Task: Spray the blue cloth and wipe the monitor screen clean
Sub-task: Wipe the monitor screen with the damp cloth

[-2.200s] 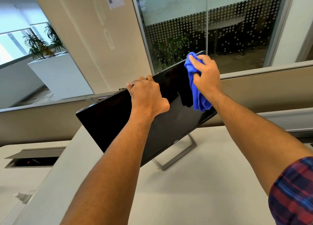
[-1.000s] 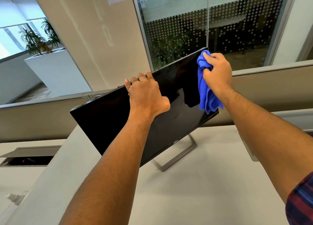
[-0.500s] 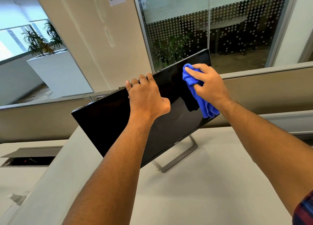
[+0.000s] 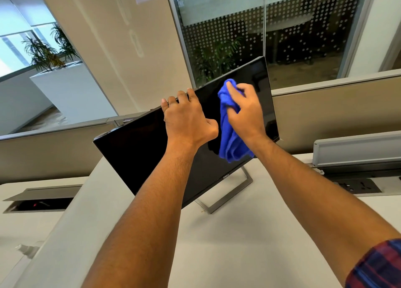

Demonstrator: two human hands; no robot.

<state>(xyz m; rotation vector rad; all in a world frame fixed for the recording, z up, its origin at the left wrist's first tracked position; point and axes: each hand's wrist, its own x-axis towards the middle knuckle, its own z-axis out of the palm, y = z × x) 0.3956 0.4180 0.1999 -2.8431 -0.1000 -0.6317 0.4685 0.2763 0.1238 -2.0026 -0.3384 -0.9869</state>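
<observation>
1 monitor [image 4: 138, 148] stands on the pale counter [image 4: 227, 244] on 1 open metal frame stand [image 4: 225, 196], its dark screen leaning in the frame from 8 o'clock up to 1 o'clock. 2 bare hands work on it. The left hand [image 4: 186, 122] sits at 12 o'clock on the monitor, 4 fingers hooked over the top edge and the thumb laid on the glass, a closed grip on the bezel. The right hand [image 4: 245, 111] is just beside it at 3 o'clock, its grip bunched around 1 blue cloth [image 4: 230, 140], which is pressed to the right half of the screen and hangs down toward 6 o'clock. 1 plaid sleeve [image 4: 375, 266] shows at the lower right. At 8 o'clock on the counter's far left lies 1 blurred pale object [image 4: 26, 249], possibly a spray bottle. 1 socket strip [image 4: 355, 185] sits at 3 o'clock.
</observation>
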